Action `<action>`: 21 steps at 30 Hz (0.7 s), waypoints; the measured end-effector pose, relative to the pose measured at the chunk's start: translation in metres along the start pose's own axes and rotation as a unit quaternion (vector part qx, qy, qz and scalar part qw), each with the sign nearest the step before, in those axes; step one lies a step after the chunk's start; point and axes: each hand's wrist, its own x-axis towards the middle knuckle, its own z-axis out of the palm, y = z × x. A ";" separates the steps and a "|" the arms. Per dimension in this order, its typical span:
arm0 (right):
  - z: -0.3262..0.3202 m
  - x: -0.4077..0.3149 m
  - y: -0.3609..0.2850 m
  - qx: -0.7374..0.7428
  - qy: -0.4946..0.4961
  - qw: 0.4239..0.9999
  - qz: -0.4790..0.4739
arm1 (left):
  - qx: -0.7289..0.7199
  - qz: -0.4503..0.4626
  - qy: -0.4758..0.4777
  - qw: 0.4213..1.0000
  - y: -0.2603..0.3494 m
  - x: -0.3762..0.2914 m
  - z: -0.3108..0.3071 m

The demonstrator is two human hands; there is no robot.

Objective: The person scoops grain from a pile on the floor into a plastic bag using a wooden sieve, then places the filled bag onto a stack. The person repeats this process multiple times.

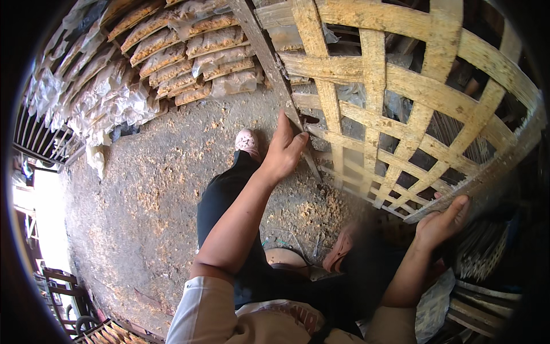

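A large lattice panel of woven bamboo strips (397, 118) stands tilted in front of me, edged by wooden bars. My left hand (283, 152) holds its left bar (275, 69), index finger extended along the wood and thumb across the near side. At the lower right, my right hand (442, 221) grips the other bar (481, 178), its thumb in front and a fingertip showing behind. Most fingers of both hands are hidden. Below the panel, a heap of orange-brown crumbs (326, 206) lies on the floor.
Stacked trays of crumbly orange-brown slabs (163, 51), partly covered with plastic sheets (111, 94), rise at the upper left. Crumbs litter the rough floor (129, 215). A bundle of thin sticks (481, 253) is at the right. More filled racks (111, 333) show at the lower left.
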 end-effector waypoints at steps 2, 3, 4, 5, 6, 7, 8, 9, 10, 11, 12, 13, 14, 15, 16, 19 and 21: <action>0.005 0.005 0.002 -0.005 0.020 1.000 0.015 | -0.073 -0.071 -0.015 0.995 0.016 -0.004 -0.002; 0.002 0.011 0.009 -0.007 0.016 1.000 0.001 | -0.111 -0.107 -0.026 0.988 0.025 -0.006 0.000; -0.002 0.019 0.023 -0.007 0.011 1.000 -0.011 | -0.141 -0.084 -0.002 0.986 0.024 -0.007 0.001; -0.004 0.026 0.035 -0.008 0.006 1.000 -0.022 | -0.171 -0.061 0.021 0.983 0.022 -0.006 0.002; -0.002 0.029 0.044 0.001 -0.007 1.000 -0.011 | -0.197 -0.040 0.045 0.979 0.020 -0.005 0.002; -0.001 0.032 0.053 -0.004 -0.014 1.000 -0.009 | -0.205 -0.038 0.072 0.975 0.026 -0.001 0.001; 0.000 0.033 0.059 -0.014 -0.035 0.999 0.000 | -0.234 -0.022 0.086 0.968 0.032 0.002 0.002; 0.004 0.034 0.062 -0.022 -0.059 0.998 0.010 | -0.261 -0.005 0.104 0.960 0.038 0.004 0.000; 0.005 0.036 0.062 -0.041 -0.089 0.995 0.028 | -0.288 0.012 0.121 0.950 0.040 0.004 0.000; 0.010 0.034 0.064 -0.107 -0.064 0.991 -0.047 | -0.283 0.022 0.129 0.950 0.037 0.003 0.000; 0.026 0.024 0.060 -0.168 -0.041 0.978 -0.120 | -0.272 0.032 0.140 0.951 0.031 -0.002 0.000; 0.039 0.014 0.054 -0.230 -0.015 0.954 -0.193 | -0.265 0.042 0.149 0.952 0.032 -0.003 0.002; 0.045 0.003 0.042 -0.354 -0.005 0.897 -0.266 | -0.269 0.017 0.142 0.952 0.035 -0.007 0.006; 0.051 -0.012 0.036 -0.318 -0.025 0.895 -0.313 | -0.238 0.014 0.106 0.965 0.018 -0.009 0.001; 0.054 -0.025 0.034 -0.290 -0.088 0.882 -0.361 | -0.240 0.005 0.111 0.964 0.029 -0.011 0.009; 0.085 -0.064 0.030 -0.152 -0.393 0.870 -0.255 | -0.237 -0.010 0.100 0.966 0.035 -0.018 0.030; 0.099 -0.084 0.024 -0.286 -0.431 0.842 -0.154 | -0.236 -0.014 0.089 0.968 0.030 -0.024 0.037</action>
